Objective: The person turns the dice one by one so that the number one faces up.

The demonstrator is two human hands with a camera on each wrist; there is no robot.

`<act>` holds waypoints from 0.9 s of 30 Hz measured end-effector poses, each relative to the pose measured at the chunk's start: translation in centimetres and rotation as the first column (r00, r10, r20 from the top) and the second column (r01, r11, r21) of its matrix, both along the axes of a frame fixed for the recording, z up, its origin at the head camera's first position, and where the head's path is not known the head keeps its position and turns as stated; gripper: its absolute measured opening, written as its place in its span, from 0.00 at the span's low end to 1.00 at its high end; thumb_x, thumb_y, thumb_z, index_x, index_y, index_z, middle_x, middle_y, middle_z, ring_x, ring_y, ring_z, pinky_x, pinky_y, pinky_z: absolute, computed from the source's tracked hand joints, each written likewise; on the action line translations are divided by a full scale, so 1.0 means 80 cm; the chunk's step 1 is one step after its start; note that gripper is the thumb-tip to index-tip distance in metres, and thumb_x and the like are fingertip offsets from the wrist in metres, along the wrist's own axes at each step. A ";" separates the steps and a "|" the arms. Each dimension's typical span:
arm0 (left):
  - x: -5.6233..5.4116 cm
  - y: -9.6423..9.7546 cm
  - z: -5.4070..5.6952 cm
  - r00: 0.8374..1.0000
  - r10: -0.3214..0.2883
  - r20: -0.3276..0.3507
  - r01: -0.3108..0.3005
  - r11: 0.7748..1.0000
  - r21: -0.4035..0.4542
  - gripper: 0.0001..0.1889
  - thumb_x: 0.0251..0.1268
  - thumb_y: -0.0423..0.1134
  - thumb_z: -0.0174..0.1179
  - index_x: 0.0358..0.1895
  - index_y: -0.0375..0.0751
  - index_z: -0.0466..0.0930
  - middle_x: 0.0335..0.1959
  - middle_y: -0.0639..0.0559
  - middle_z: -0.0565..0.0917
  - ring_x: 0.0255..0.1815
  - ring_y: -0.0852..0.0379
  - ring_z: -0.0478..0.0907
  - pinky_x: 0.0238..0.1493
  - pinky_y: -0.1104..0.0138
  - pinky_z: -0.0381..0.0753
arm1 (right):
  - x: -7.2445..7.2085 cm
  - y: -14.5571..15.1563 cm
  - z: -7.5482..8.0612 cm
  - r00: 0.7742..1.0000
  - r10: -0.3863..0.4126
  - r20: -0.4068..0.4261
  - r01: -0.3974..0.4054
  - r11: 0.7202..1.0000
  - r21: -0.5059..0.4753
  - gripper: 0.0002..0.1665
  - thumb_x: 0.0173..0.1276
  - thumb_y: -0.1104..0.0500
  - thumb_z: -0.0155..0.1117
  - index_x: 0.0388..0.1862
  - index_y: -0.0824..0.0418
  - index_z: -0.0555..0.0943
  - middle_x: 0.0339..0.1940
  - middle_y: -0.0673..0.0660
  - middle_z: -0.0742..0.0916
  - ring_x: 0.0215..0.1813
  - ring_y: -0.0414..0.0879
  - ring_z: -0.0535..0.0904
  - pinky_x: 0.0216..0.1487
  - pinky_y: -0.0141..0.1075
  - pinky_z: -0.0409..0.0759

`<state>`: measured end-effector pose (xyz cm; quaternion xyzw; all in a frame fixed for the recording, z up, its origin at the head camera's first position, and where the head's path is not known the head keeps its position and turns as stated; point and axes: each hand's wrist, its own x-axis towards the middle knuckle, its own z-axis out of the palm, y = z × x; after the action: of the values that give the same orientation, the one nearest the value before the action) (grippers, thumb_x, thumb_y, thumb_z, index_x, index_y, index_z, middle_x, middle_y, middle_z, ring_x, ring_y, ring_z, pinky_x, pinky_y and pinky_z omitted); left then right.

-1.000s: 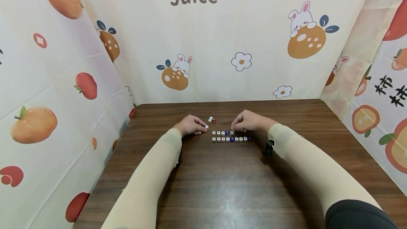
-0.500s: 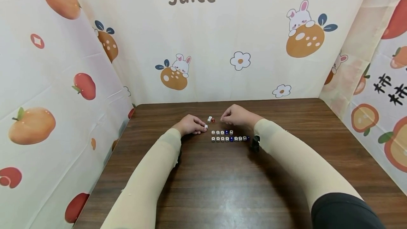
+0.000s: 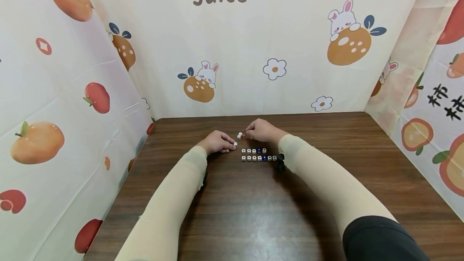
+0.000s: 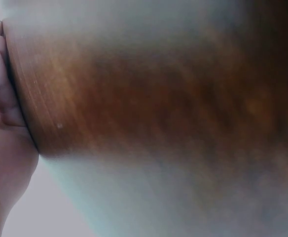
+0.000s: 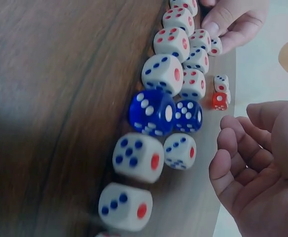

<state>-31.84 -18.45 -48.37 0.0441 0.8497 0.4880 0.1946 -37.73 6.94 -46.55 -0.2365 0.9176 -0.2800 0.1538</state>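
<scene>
In the head view my left hand (image 3: 216, 142) pinches a white die (image 3: 235, 144) at the left, behind two straight rows of dice. The right wrist view shows its thumb and finger at that die. My right hand (image 3: 263, 130) is just right of a red die (image 3: 243, 136), fingertips right at it in the head view; the right wrist view shows its fingers loosely bent, holding nothing. White dice (image 3: 239, 135) sit against the red die. The rear row has white dice and a blue die (image 3: 259, 151); the front row has another blue die (image 3: 264, 158).
The dice stand on a brown wooden table (image 3: 232, 204). A printed cloth (image 3: 239, 43) rises behind its far edge, and more cloth hangs at both sides. A black wrist device (image 3: 280, 163) covers the right end of the front row.
My right hand has left the right end of the rear row, where a die now stands free, and moved left and back to the red die. My left hand stays put.
</scene>
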 end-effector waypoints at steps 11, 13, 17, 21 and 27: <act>0.002 -0.001 0.002 1.000 0.000 0.000 0.000 1.000 0.000 0.11 0.73 0.35 0.79 0.53 0.37 0.96 0.40 0.52 0.95 0.29 0.67 0.85 0.35 0.74 0.87 | 0.005 -0.020 -0.009 1.000 -0.007 -0.007 0.007 0.999 0.049 0.17 0.88 0.59 0.61 0.60 0.62 0.94 0.36 0.52 0.93 0.39 0.44 0.84 0.51 0.39 0.84; 0.002 -0.001 0.003 1.000 -0.001 0.000 0.001 1.000 -0.002 0.11 0.73 0.35 0.79 0.53 0.37 0.96 0.40 0.52 0.95 0.29 0.67 0.85 0.35 0.74 0.87 | 0.006 -0.020 -0.009 1.000 -0.007 -0.015 0.008 0.998 0.054 0.16 0.88 0.59 0.61 0.56 0.61 0.95 0.36 0.52 0.93 0.40 0.44 0.85 0.53 0.40 0.85; 0.002 -0.001 0.004 1.000 0.002 0.002 -0.002 1.000 -0.001 0.11 0.73 0.35 0.79 0.53 0.36 0.96 0.40 0.52 0.95 0.29 0.67 0.85 0.35 0.74 0.87 | 0.005 -0.018 -0.010 1.000 -0.003 -0.029 0.005 0.998 0.059 0.15 0.88 0.57 0.63 0.50 0.59 0.96 0.34 0.52 0.93 0.38 0.44 0.85 0.52 0.41 0.86; 0.002 -0.001 0.003 1.000 0.000 0.001 0.000 1.000 0.005 0.11 0.73 0.35 0.79 0.53 0.36 0.96 0.41 0.52 0.94 0.29 0.67 0.85 0.35 0.74 0.87 | 0.003 -0.018 -0.013 1.000 -0.006 -0.030 0.008 0.998 0.059 0.17 0.88 0.53 0.65 0.43 0.57 0.96 0.29 0.50 0.91 0.34 0.44 0.84 0.48 0.40 0.84; -0.001 0.000 -0.002 1.000 0.001 0.000 -0.001 1.000 -0.005 0.11 0.73 0.36 0.80 0.53 0.37 0.96 0.41 0.52 0.94 0.29 0.67 0.85 0.35 0.74 0.87 | 0.003 -0.019 -0.015 0.999 -0.026 -0.038 0.029 0.997 0.075 0.21 0.88 0.51 0.65 0.33 0.55 0.94 0.24 0.48 0.89 0.31 0.43 0.82 0.43 0.37 0.82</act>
<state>-31.88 -18.42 -48.52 0.0434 0.8510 0.4860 0.1943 -37.53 5.42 -47.72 -0.2230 0.9335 -0.2428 0.1414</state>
